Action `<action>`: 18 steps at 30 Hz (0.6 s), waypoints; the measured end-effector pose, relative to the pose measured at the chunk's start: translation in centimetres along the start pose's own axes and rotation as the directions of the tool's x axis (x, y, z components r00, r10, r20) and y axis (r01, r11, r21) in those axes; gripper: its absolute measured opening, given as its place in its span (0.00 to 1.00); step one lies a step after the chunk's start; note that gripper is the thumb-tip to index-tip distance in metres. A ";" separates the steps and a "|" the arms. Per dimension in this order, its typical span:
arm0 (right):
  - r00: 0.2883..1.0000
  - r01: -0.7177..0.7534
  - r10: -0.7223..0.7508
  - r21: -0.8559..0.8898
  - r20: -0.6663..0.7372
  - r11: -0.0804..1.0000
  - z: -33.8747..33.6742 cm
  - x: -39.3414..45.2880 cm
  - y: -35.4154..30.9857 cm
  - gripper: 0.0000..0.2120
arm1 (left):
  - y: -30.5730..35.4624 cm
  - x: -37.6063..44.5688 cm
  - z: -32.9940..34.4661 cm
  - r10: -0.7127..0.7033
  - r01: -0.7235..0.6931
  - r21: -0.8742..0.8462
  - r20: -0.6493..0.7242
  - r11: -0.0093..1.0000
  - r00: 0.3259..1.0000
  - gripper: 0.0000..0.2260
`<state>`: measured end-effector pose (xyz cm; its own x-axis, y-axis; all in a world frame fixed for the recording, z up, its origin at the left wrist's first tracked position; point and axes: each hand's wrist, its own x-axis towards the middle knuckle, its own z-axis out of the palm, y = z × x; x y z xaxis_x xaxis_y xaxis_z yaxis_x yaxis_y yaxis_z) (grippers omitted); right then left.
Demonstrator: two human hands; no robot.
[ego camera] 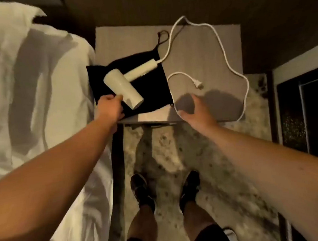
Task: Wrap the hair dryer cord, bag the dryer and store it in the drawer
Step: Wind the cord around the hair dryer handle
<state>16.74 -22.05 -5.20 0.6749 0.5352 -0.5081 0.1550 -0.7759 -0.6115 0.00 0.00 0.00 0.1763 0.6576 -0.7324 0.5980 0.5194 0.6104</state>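
Cord [223, 53] is lying unwound in a wide loop beyond our right hand [195, 111], one bend drooping past the desk [196, 42] edge just right of that hand. We are holding the right hand spread and empty above the desk, while our left hand [109, 107] is closing its fingers on the dryer [122, 85] barrel. Lifting the dryer now could, we are guessing, drag the plug [199, 84] off the desk. Under the dryer, the black bag [149, 94] is lying flat, holding nothing that we are able to make out.
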 end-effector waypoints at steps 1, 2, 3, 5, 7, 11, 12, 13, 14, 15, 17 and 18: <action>0.997 0.073 -0.073 -0.006 -0.036 0.997 0.8 2.2 0.1 0.41 | 0.2 2.0 1.1 0.029 -0.031 -0.029 -0.060 0.999 0.998 0.17; 0.993 0.113 -0.114 -0.049 -0.035 0.992 1.4 3.5 0.0 0.42 | 0.5 3.3 1.7 0.044 -0.047 -0.022 -0.125 0.999 0.991 0.24; 0.989 0.141 -0.144 -0.088 -0.027 0.986 2.1 4.9 0.2 0.44 | 0.6 4.5 2.4 0.052 -0.059 -0.036 -0.174 0.998 0.983 0.30; 0.978 0.191 -0.206 -0.265 -0.030 0.945 3.4 7.0 1.0 0.46 | 0.6 6.3 3.8 0.058 -0.080 -0.084 -0.238 0.993 0.969 0.37; 0.959 0.206 -0.276 -0.507 -0.067 0.837 5.1 7.6 2.9 0.46 | -0.1 7.6 4.7 0.032 -0.066 -0.118 -0.268 0.991 0.963 0.41; 0.903 0.179 -0.388 -0.659 -0.184 0.731 7.1 8.4 4.1 0.42 | -0.8 10.0 5.3 -0.032 -0.017 -0.235 -0.205 0.972 0.978 0.39; 0.895 0.175 -0.399 -0.667 -0.199 0.725 7.5 8.4 4.2 0.42 | -1.0 10.2 5.6 -0.034 -0.018 -0.227 -0.220 0.974 0.975 0.37; 0.893 0.175 -0.403 -0.670 -0.201 0.721 7.5 8.5 4.4 0.42 | -1.1 10.3 5.8 -0.026 -0.031 -0.225 -0.244 0.974 0.969 0.36; 0.894 0.175 -0.402 -0.671 -0.197 0.720 7.4 8.5 4.3 0.41 | -1.0 10.4 6.1 -0.020 -0.040 -0.221 -0.261 0.974 0.965 0.35; 0.897 0.173 -0.397 -0.669 -0.195 0.722 7.2 8.5 4.2 0.41 | -0.8 10.4 6.2 -0.018 -0.041 -0.217 -0.263 0.975 0.965 0.34; 0.903 0.174 -0.388 -0.668 -0.186 0.724 6.9 8.3 4.0 0.41 | -0.2 10.4 6.1 -0.038 -0.019 -0.236 -0.236 0.972 0.971 0.32; 0.909 0.176 -0.379 -0.666 -0.172 0.725 6.9 8.3 3.9 0.41 | 0.0 10.5 5.9 -0.048 -0.009 -0.252 -0.219 0.968 0.974 0.31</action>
<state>17.96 -18.33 -15.96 0.6787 0.7234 -0.1263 0.7119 -0.6904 -0.1286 6.44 3.69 -9.42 -0.0284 0.7355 -0.6770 0.3803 0.6343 0.6731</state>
